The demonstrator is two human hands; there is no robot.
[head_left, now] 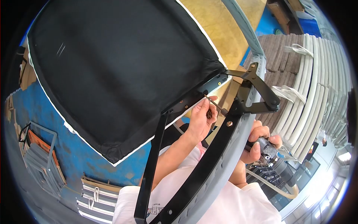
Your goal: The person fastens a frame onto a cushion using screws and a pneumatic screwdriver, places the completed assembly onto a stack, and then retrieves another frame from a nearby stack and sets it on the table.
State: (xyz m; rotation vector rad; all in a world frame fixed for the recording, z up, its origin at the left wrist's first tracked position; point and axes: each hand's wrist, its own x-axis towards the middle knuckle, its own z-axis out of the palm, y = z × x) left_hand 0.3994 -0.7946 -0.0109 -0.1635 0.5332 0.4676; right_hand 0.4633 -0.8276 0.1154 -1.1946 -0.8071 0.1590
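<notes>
My left hand [203, 117] is closed, thumb and forefinger pinching near the tip of a thin driver bit [217, 105]. Several small brass-coloured screws [209, 113] show in its curled fingers. Behind the grey frame rail, my right hand [261, 140] grips a dark power screwdriver [266, 148], partly hidden by the rail. The bit points at a black metal bracket [192, 99] along the edge of a black fabric-covered panel [123, 67] with white piping. A black hinge [257, 87] joins the panel side to the curved grey padded frame [223, 170].
A black metal bar [153, 168] slants down in front of my left forearm. Tall stacks of grey and white cushioned pieces [305, 97] stand at the right. More stacked panels [99, 198] lie at lower left on the blue floor [93, 160]. A pale hose [276, 190] curves below the tool.
</notes>
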